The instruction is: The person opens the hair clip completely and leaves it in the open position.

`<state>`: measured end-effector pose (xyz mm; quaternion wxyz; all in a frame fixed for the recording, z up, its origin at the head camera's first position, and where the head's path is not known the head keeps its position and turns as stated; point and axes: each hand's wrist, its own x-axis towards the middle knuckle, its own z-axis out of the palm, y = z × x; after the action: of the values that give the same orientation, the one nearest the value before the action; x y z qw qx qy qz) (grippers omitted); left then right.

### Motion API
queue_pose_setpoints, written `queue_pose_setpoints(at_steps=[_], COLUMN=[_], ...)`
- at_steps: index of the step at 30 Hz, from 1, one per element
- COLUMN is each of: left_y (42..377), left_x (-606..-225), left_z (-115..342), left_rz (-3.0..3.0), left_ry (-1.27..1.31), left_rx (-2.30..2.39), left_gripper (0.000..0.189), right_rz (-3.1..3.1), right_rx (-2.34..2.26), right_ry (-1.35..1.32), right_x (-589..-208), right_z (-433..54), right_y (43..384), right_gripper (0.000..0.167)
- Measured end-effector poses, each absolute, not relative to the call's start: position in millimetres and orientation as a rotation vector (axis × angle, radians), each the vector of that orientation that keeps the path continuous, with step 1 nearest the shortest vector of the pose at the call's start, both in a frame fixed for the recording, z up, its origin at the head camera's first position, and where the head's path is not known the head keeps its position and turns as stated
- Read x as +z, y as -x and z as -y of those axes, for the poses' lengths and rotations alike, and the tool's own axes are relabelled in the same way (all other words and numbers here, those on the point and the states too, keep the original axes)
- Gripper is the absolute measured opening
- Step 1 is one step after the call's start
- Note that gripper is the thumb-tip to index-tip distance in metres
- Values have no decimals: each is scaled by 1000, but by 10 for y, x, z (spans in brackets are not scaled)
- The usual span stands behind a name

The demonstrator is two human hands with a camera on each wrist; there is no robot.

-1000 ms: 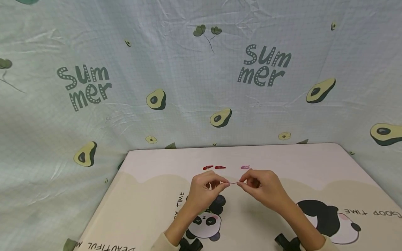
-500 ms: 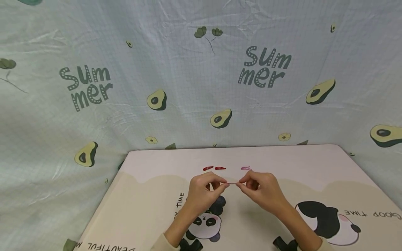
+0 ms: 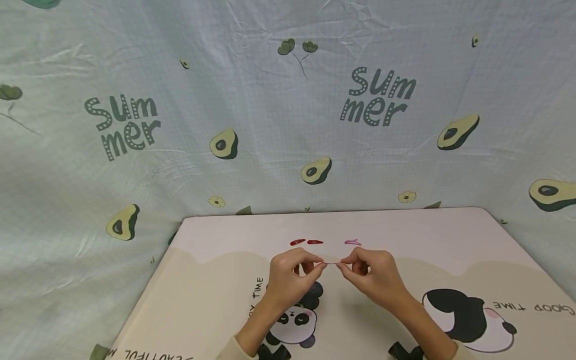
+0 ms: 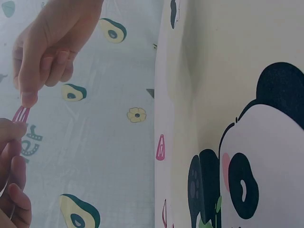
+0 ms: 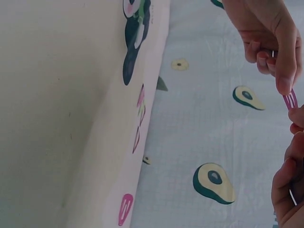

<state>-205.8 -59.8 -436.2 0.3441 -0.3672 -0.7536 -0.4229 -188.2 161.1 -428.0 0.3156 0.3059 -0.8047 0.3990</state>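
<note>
A thin pink snap hair clip is held up above the table, with an end in each hand. My left hand pinches its left end between thumb and forefinger. The other end is pinched the same way by my right hand. Both wrist views show the clip's slotted pink body between the fingertips, its ends covered by them. On the table behind the hands lie a pink hair clip to the right and two red hair clips, one left of the other.
The table has a cover printed with a panda and a black-and-white animal. A curtain with avocados and lettering hangs right behind its far edge. Black wrist devices sit under the forearms.
Both hands have drifted slightly left and a little nearer, carrying the clip between them. Their pinch looks the same. The clips on the table have stayed put.
</note>
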Motion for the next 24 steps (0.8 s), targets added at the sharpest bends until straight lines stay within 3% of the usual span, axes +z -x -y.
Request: queue_pose_setpoints(at_steps=[24], left_y=[2062], left_x=[-4385], left_z=[583], left_rz=[1895], left_ry=[946], left_rx=[-1101], left_gripper=[11], right_rz=[2027], right_rx=[1011], right_ry=[-737], right_x=[-4311], right_z=[-1523], right_y=[1855], right_gripper=[29])
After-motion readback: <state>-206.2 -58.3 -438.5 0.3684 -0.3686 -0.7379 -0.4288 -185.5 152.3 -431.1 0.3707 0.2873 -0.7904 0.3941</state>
